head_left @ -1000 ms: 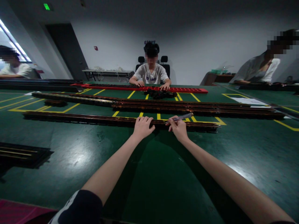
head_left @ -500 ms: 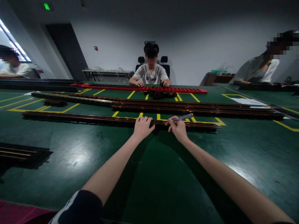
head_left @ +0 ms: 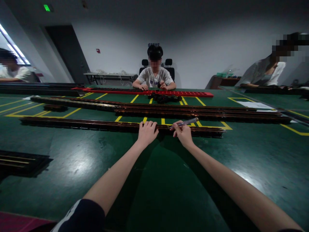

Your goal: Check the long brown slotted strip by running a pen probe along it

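Note:
A long dark strip bundle point(head_left: 79, 123) with thin coppery lines lies across the green table before me. My left hand point(head_left: 146, 132) rests over its middle, fingers spread and laid on top, thumb along the near side. Just to the right, my right hand point(head_left: 183, 133) pinches a slim pen point(head_left: 187, 122) with a clear barrel. The pen slants, its narrow tip down at the strip between my hands and its back end up to the right. Whether the tip touches the strip I cannot tell.
Beyond lie more long dark strips point(head_left: 205, 112), a dark heap point(head_left: 165, 98) and a red slotted tray point(head_left: 198, 94). Another dark bundle point(head_left: 21, 162) is at the near left. A person point(head_left: 154, 77) sits opposite; others are at both sides. Yellow tape point(head_left: 227, 125) marks the green tabletop point(head_left: 169, 187).
The view has shifted slightly, moving the scene a little left. Both my hands keep nearly the same place on the strip. The person opposite has raised one hand a little.

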